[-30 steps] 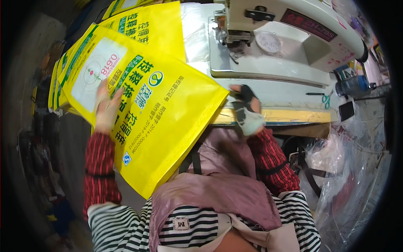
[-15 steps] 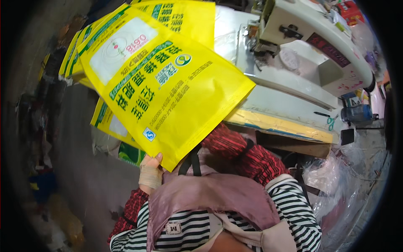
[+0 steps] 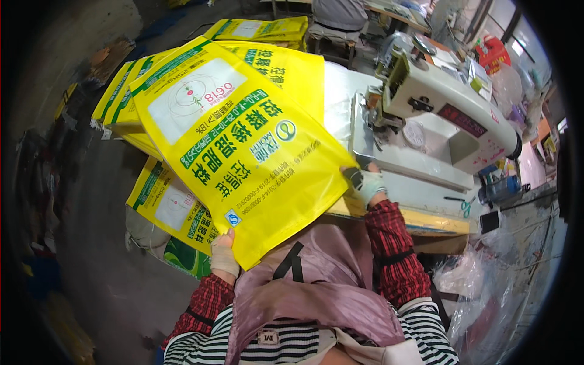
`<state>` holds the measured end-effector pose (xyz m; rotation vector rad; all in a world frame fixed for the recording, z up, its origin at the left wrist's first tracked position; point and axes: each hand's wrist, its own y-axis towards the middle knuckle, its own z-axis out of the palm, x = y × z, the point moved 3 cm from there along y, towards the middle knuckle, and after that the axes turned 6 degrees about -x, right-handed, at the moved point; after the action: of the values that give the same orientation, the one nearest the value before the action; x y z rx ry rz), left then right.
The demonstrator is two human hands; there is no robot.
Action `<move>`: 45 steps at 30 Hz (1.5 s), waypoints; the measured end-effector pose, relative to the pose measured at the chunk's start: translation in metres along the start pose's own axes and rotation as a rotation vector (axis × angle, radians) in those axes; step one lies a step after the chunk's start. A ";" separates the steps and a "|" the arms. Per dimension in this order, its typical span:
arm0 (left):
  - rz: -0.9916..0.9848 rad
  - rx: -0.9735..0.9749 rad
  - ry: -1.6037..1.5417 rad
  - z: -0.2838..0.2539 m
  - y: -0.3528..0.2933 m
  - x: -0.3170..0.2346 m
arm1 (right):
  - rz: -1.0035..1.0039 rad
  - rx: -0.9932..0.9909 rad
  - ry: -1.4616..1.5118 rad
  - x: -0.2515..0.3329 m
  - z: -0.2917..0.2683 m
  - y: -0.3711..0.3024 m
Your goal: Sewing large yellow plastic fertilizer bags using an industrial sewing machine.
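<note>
Holding a flat yellow bag near two corners.

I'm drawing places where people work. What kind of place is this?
It looks like a sewing workshop, maybe a small factory. You can see a big white sewing machine, lots of flat yellow bags and green-handled scissors.

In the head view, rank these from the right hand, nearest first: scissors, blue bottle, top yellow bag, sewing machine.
From the right hand:
1. Top yellow bag: touching, to its left.
2. Sewing machine: just beyond, ahead and right.
3. Scissors: farther right.
4. Blue bottle: right, past the scissors.
</note>
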<state>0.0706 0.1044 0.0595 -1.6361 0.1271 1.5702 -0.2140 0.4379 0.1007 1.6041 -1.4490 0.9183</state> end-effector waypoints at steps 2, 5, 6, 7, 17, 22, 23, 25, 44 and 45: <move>0.037 -0.056 -0.063 -0.002 -0.011 -0.025 | 0.097 0.221 -0.230 -0.039 0.040 -0.010; 0.074 -0.063 -0.097 -0.034 0.013 -0.019 | -0.077 0.125 -0.435 0.007 0.044 -0.021; 0.130 0.027 -0.086 -0.054 0.043 -0.003 | -0.014 0.111 -0.403 0.012 0.049 -0.024; 0.185 0.122 -0.074 -0.064 0.063 0.006 | -0.029 0.125 -0.406 0.029 0.055 -0.028; 0.041 0.291 -0.366 0.063 0.085 -0.109 | -0.651 0.286 -0.048 0.177 0.037 -0.158; 0.076 0.254 -0.408 0.111 0.052 -0.135 | -0.550 0.471 -0.229 0.208 0.069 -0.161; 0.093 0.211 -0.407 0.112 0.051 -0.134 | -0.507 0.542 -0.183 0.209 0.071 -0.162; 0.154 0.215 -0.338 0.104 0.051 -0.141 | -0.600 0.461 -0.095 0.200 0.073 -0.159; -0.172 0.446 -0.311 -0.012 -0.021 -0.027 | -0.279 -0.099 -0.608 0.046 0.032 -0.090; -0.160 0.412 -0.317 -0.016 -0.027 -0.029 | -0.290 -0.120 -0.587 0.050 0.037 -0.092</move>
<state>0.0932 0.0987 0.0950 -1.0435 0.1366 1.5376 -0.1177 0.3878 0.1224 2.0218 -1.5492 0.1888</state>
